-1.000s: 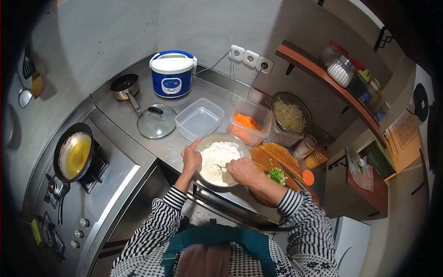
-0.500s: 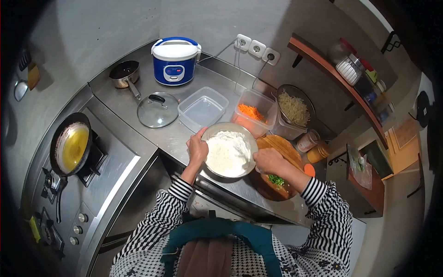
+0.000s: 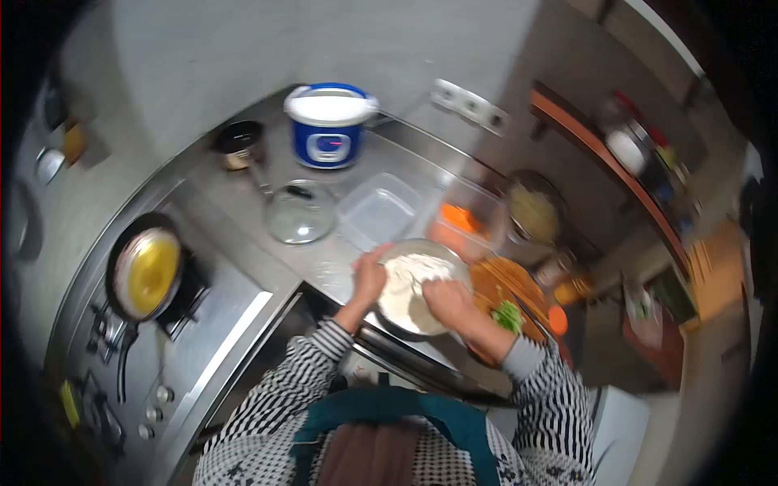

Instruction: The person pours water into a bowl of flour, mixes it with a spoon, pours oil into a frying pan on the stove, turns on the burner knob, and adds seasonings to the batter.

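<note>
A round bowl (image 3: 467,274) of white batter or flour mix (image 3: 405,304) stands at the counter's front edge. My left hand (image 3: 370,279) grips its left rim. Over the bowl's right part is my right hand (image 3: 448,304), closed, with its knuckles up; whatever it holds is hidden and blurred. To the right of the bowl lies a round wooden board (image 3: 506,278) with chopped green leaves (image 3: 508,317) on it. Behind the bowl stands a clear plastic tub (image 3: 478,196) with shredded carrot (image 3: 459,217). An open plastic container (image 3: 378,209) sits behind to the left.
On the stove at left is a frying pan (image 3: 113,263) with yellow oil (image 3: 152,271). A glass lid (image 3: 298,219), a saucepan (image 3: 240,144) and a blue rice cooker (image 3: 328,134) stand farther back. A strainer of pale shreds (image 3: 533,212) and jars (image 3: 573,287) are at right, beneath a wooden shelf (image 3: 600,150).
My right hand has moved left from the bowl's right rim to over the mix, whose surface looks stirred. My left hand stays on the bowl. The whole view has shifted and blurred.
</note>
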The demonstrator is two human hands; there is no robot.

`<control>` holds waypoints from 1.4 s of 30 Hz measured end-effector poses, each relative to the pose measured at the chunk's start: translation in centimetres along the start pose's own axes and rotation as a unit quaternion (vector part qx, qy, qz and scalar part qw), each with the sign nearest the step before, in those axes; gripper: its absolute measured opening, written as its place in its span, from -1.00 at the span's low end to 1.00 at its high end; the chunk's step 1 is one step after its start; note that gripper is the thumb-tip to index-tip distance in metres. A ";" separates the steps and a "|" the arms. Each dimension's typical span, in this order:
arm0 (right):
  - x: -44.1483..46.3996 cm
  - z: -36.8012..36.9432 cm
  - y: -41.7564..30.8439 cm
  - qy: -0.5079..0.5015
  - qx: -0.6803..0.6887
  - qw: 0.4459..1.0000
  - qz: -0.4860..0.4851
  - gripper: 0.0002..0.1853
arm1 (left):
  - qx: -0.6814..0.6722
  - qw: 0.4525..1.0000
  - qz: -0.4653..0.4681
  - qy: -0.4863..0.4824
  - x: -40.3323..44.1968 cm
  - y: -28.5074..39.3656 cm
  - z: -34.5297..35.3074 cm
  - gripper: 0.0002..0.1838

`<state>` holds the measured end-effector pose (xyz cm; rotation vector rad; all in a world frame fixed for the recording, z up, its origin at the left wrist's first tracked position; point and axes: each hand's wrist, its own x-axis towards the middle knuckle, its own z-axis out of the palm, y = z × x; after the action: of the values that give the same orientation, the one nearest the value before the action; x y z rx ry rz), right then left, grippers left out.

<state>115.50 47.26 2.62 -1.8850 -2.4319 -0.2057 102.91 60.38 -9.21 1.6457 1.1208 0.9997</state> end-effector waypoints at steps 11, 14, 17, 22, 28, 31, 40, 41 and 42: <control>0.8 -0.9 0.9 -0.154 -0.155 0.975 0.037 -0.90 | 0.060 0.998 0.017 -0.019 0.8 2.8 -2.6 -0.45; 2.4 0.5 -1.9 -0.111 -0.125 0.986 0.006 -0.91 | 0.059 0.998 0.004 -0.019 0.7 3.9 -3.7 -0.46; 0.5 -1.3 -2.8 -0.115 -0.019 0.993 -0.014 -0.93 | 0.046 0.999 0.012 -0.024 1.0 3.6 -3.6 -0.46; 0.4 -2.5 0.3 -0.182 -0.087 0.978 0.058 -0.94 | 0.042 0.998 0.017 -0.034 1.4 3.2 -3.7 -0.47; 2.2 -0.8 -1.9 -0.095 -0.071 0.989 0.083 -0.89 | -0.017 0.998 0.055 -0.013 2.5 0.0 -2.8 -0.57; 0.4 -3.5 -2.0 -0.083 -0.066 0.988 0.111 -0.89 | -0.165 0.980 0.036 0.109 2.7 -1.1 -4.9 -0.47; -2.7 -3.7 -2.5 -0.039 -0.035 0.983 0.176 -0.86 | -0.303 0.882 -0.354 -0.068 10.0 -1.0 -6.1 -0.01; -3.2 -3.4 -2.5 -0.037 -0.032 0.982 0.184 -0.87 | -0.299 0.884 -0.352 -0.068 10.8 -1.6 -5.4 -0.03; -3.4 -3.5 -2.6 -0.036 -0.028 0.981 0.190 -0.87 | -0.284 0.911 -0.289 -0.078 12.2 -3.5 -4.5 -0.04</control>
<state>113.76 42.84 5.42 -2.3690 -2.0673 -0.1896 101.10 73.71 -9.62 0.8323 0.9942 0.6927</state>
